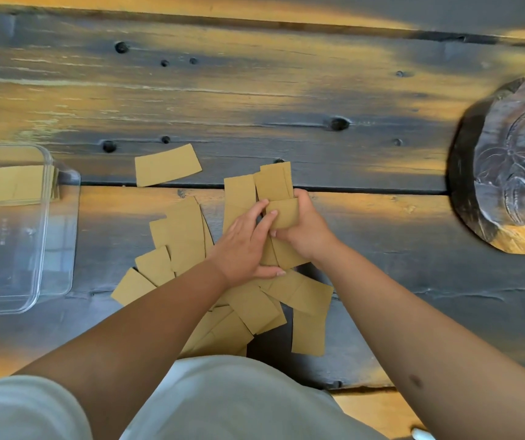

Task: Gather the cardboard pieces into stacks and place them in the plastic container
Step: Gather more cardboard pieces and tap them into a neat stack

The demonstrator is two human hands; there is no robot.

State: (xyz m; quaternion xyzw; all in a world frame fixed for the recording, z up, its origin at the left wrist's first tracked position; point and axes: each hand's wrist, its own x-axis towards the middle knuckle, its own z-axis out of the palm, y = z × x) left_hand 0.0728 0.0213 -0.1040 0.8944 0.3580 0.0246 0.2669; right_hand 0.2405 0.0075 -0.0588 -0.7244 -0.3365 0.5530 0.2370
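Several tan cardboard pieces (188, 239) lie scattered and overlapping on the dark wooden table in front of me. My right hand (305, 231) grips a small stack of cardboard pieces (275, 185) that sticks out above its fingers. My left hand (245, 246) lies against the same stack, its fingers touching the front piece and its thumb under the lower edge. One single piece (167, 165) lies apart, farther back. The clear plastic container (61, 236) stands at the left, with a stack of cardboard (13, 185) in its far end.
A dark carved wooden disc (508, 166) lies on the table at the right edge. A seam between planks runs across the table (365, 96) behind my hands. My light trousers fill the bottom of the view.
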